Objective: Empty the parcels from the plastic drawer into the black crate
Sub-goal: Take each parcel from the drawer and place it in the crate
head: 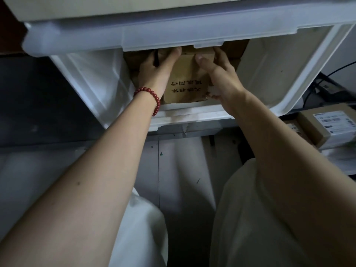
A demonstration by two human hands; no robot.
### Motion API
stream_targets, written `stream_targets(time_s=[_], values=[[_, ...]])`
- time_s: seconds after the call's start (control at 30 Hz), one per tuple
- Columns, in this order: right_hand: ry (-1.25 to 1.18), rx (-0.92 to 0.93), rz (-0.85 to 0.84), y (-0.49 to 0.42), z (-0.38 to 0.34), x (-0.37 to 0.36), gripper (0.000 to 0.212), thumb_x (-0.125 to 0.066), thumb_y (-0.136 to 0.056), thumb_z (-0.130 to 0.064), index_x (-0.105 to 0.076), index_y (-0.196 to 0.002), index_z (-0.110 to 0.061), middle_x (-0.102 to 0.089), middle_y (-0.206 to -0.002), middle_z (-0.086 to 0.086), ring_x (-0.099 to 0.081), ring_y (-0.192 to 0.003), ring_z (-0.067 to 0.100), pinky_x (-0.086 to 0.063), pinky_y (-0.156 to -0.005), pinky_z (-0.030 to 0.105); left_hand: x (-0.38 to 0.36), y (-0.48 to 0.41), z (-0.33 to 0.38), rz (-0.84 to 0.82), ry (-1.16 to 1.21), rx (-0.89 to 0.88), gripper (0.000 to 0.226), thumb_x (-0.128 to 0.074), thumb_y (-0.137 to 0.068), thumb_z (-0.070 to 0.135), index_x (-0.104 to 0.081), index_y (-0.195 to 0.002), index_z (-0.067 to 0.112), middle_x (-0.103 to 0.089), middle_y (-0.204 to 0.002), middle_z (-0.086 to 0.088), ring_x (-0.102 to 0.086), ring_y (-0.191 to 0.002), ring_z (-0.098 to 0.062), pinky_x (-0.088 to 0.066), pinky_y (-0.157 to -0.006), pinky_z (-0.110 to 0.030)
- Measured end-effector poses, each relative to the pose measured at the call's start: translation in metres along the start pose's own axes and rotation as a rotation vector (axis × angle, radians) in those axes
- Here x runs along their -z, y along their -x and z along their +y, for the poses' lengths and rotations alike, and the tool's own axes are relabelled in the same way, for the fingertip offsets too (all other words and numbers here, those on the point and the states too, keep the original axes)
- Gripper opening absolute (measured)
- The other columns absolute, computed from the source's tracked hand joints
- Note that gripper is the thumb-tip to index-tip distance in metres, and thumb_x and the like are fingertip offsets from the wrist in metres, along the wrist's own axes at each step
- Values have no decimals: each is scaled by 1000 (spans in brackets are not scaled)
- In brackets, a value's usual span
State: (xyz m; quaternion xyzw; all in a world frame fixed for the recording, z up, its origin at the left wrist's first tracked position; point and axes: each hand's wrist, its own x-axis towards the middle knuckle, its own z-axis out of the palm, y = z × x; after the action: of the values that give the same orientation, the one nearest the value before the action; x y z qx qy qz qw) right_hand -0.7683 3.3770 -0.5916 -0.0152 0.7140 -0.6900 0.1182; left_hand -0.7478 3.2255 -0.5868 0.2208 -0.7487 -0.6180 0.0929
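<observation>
Left hand (156, 72) and right hand (221, 74) both grip the sides of a cardboard parcel (185, 81) inside the plastic drawer (269, 64); it looks stiff and probably lightish, so the side edges seem the right hold.

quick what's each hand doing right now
Left hand: grips the brown parcel by its left side, inside the plastic drawer.
Right hand: grips the same parcel's right side, thumb on top.

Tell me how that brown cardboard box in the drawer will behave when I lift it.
Probably stiff: the cardboard box shows flat faces under the left hand and right hand. Likely light for its size, as the hands merely pinch it. Its ragged lower corner may tear.
</observation>
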Motion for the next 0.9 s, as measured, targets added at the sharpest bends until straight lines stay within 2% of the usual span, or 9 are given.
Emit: stream_targets(time_s=[0.13, 0.2, 0.3, 0.4, 0.5, 0.63, 0.7, 0.8, 0.9], values=[[-24, -2, 0, 14, -4, -1, 60, -62, -91, -39, -34, -144, -33, -56, -110, -25, -60, -81, -15, -50, -55, 17, 4, 9, 4, 16, 4, -21, 33, -70, -73, 59, -60, -92, 34, -65, -101, 15, -60, -94, -5, -51, -91, -39], [-27, 7, 1, 22, -4, 0, 62, -62, -92, -36, -32, -146, -32, -56, -113, -22, -60, -85, -12, -52, -61, 18, 6, 16, 4, 1, 22, -46, 28, -70, -76, 56, -60, -92, 35, -65, -98, 17, -60, -91, -3, -51, -90, -37], [-11, 22, -10, 37, -5, 1, 64, -61, -92, -36, -29, -147, -32, -53, -116, -20, -57, -94, -6, -50, -67, 22, 8, 31, 3, -20, 55, -90, 33, -70, -79, 50, -61, -105, 32, -68, -104, 10, -64, -98, -10, -51, -94, -37], [-4, 19, -14, 58, -9, 2, 65, -60, -92, -34, -26, -148, -32, -49, -129, -13, -52, -99, -5, -48, -73, 24, 13, 51, 0, -17, 82, -106, 38, -70, -82, 46, -56, -116, 35, -64, -103, 15, -60, -99, -4, -49, -97, -33], [-32, -5, -6, 81, -12, 1, 64, -62, -90, -29, -28, -144, -29, -50, -130, -10, -55, -103, 2, -46, -70, 24, 21, 75, -3, -61, 40, -88, 60, -70, -80, 50, -44, -132, 35, -56, -125, 4, -54, -113, -13, -46, -99, -36], [-46, -35, -4, 112, -14, 1, 60, -67, -86, -27, -32, -135, -23, -52, -125, -8, -58, -107, 9, -50, -69, 29, 32, 103, -2, -108, 15, -119, 59, -72, -77, 47, -34, -121, 40, -46, -121, 7, -50, -100, -1, -46, -79, -25], [-33, -58, 10, 122, -16, 2, 56, -68, -85, -32, -35, -130, -24, -53, -123, -7, -58, -107, 10, -52, -72, 33, 37, 112, -3, -116, 28, -124, 58, -73, -77, 47, -34, -120, 41, -48, -120, 9, -50, -102, -1, -45, -80, -25], [20, -113, 30, 134, -21, 0, 57, -71, -84, -36, -35, -126, -21, -53, -118, -6, -56, -102, 10, -52, -86, 43, 43, 124, -4, -111, 39, -107, 54, -70, -81, 46, -36, -123, 43, -51, -114, 19, -47, -96, 9, -40, -73, -20], [48, -126, 45, 145, -25, -4, 62, -70, -84, -34, -33, -132, -20, -52, -121, -4, -54, -101, 10, -51, -89, 44, 44, 136, -1, -83, 51, -83, 51, -60, -88, 46, -36, -132, 38, -43, -102, 31, -41, -88, 12, -35, -67, -20]])
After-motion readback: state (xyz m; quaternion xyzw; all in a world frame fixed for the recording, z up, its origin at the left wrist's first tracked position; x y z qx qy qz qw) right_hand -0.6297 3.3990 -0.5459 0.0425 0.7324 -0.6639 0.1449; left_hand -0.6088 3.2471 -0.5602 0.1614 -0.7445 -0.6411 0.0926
